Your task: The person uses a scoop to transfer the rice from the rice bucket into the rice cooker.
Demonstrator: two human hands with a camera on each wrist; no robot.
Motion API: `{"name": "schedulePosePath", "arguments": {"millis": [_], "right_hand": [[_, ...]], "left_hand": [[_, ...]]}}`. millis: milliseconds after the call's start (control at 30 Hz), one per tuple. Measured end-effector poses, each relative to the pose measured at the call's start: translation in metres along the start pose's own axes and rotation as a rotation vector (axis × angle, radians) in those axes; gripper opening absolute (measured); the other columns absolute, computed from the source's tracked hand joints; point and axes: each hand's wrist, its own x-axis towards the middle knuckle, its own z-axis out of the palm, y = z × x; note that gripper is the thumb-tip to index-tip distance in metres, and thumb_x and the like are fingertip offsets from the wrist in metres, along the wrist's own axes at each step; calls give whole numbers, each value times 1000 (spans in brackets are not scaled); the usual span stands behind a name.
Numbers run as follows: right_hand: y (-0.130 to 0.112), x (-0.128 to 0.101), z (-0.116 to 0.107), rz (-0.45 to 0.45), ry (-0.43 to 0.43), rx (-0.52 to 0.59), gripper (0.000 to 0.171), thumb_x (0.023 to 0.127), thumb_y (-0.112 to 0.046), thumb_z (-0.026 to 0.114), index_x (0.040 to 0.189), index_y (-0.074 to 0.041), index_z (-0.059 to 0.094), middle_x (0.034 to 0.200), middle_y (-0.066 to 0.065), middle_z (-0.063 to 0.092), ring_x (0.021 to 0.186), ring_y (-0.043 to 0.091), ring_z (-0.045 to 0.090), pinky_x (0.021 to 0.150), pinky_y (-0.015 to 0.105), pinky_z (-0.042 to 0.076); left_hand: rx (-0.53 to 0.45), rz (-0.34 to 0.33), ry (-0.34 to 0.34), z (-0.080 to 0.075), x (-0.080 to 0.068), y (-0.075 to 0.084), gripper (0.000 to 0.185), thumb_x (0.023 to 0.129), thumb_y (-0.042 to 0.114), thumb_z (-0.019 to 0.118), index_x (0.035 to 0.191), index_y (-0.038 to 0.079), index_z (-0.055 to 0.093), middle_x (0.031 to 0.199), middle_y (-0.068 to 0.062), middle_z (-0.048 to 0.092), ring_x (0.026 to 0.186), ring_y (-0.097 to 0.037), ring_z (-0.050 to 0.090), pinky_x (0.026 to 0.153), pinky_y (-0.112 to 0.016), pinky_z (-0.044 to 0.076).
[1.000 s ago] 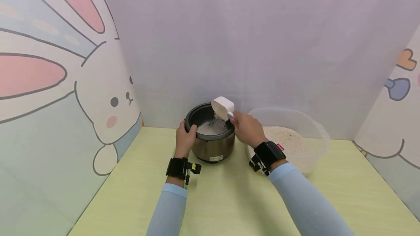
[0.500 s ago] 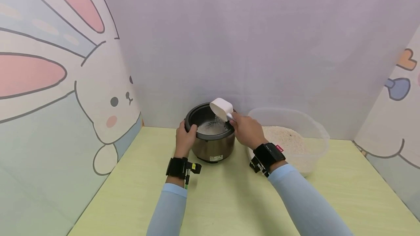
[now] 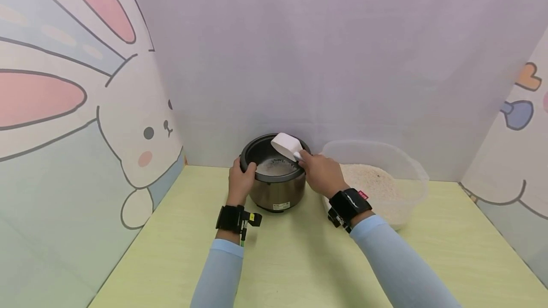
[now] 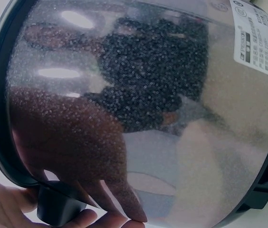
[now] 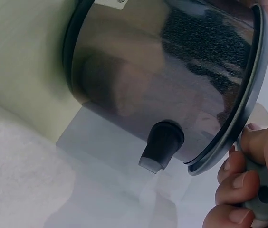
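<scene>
Both hands at the rice cooker pot, scoop tipped over its mouth.

Head view: the left hand [image 3: 241, 179] grips the pot [image 3: 274, 172] rim at 9 o'clock; the right hand [image 3: 321, 173] holds the white scoop [image 3: 284, 145] at 2 o'clock, with the rice tub [image 3: 398, 175] at 3 o'clock on the tabletop [image 3: 299, 260].
Left wrist view: fingers [image 4: 84, 219] curl round a side knob [image 4: 58, 209].
Right wrist view: fingers [image 5: 236, 180] wrap the scoop handle [image 5: 262, 197].

Bright, even light; soft shadows; wide-angle distortion
</scene>
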Motion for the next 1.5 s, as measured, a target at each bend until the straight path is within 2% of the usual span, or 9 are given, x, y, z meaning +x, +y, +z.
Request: {"name": "schedulePosePath", "arguments": {"millis": [200, 333, 433, 600, 700, 867, 1033, 1200, 1500], "right_hand": [[0, -3, 1, -62, 57, -72, 28, 104, -19, 59, 130, -6, 60, 68, 10, 57, 53, 28, 54, 45, 38, 37], [3, -3, 0, -75, 91, -114, 32, 104, -19, 59, 134, -5, 60, 74, 14, 61, 58, 31, 60, 46, 42, 43], [8, -3, -2, -56, 124, -93, 36, 105, -19, 58, 137, -3, 60, 82, 18, 66, 62, 34, 62, 49, 46, 46], [23, -4, -12, -15, 203, -23, 38, 105, -19, 57, 138, -2, 59, 78, 19, 65, 58, 36, 58, 48, 49, 44], [36, -8, -19, -2, 237, 6, 36, 105, -18, 57, 137, -1, 59, 79, 21, 66, 57, 36, 57, 47, 49, 42], [63, -20, -28, 32, 221, 11, 37, 105, -17, 55, 138, 1, 58, 82, 23, 67, 58, 37, 57, 48, 49, 41], [88, -35, -34, 61, 195, -3, 35, 105, -16, 54, 136, 2, 57, 84, 23, 68, 60, 38, 59, 48, 50, 42], [108, -42, -37, 113, 145, 13, 28, 106, -17, 52, 128, -1, 56, 81, 21, 66, 57, 34, 57, 48, 47, 41], [132, -53, -43, 183, 83, 26, 21, 105, -17, 51, 112, 1, 59, 74, 18, 61, 54, 31, 52, 49, 44, 38]], "left_hand": [[-4, -6, 1, 1, 0, -1, 60, 99, 28, 51, 150, -1, 42, 119, -19, 59, 90, -27, 51, 72, -36, 37], [-11, -3, -4, 1, 0, -1, 60, 99, 27, 51, 151, 0, 42, 116, -19, 60, 87, -27, 50, 71, -37, 36], [-16, -4, -7, 2, 1, -1, 60, 99, 27, 51, 151, 0, 41, 121, -20, 59, 93, -28, 52, 74, -38, 37], [-11, -11, -8, 1, 0, 0, 62, 99, 28, 52, 153, 0, 40, 133, -22, 56, 105, -32, 53, 82, -40, 41], [-10, -12, -9, 0, -1, 0, 63, 99, 28, 52, 154, 1, 39, 132, -22, 56, 105, -32, 53, 83, -41, 41], [-19, -9, -7, -1, -1, 0, 61, 99, 27, 52, 153, 1, 40, 122, -20, 58, 95, -29, 52, 76, -39, 38], [-21, -6, -6, 1, -1, -2, 63, 98, 27, 51, 153, 0, 39, 125, -20, 58, 97, -30, 52, 78, -39, 39], [-16, 13, 8, 4, 0, -1, 64, 97, 29, 50, 151, -3, 40, 119, -21, 58, 91, -29, 51, 72, -38, 37], [-19, -24, -5, 2, 1, -1, 63, 98, 28, 52, 154, 2, 39, 122, -18, 55, 93, -28, 49, 72, -38, 36]]}}
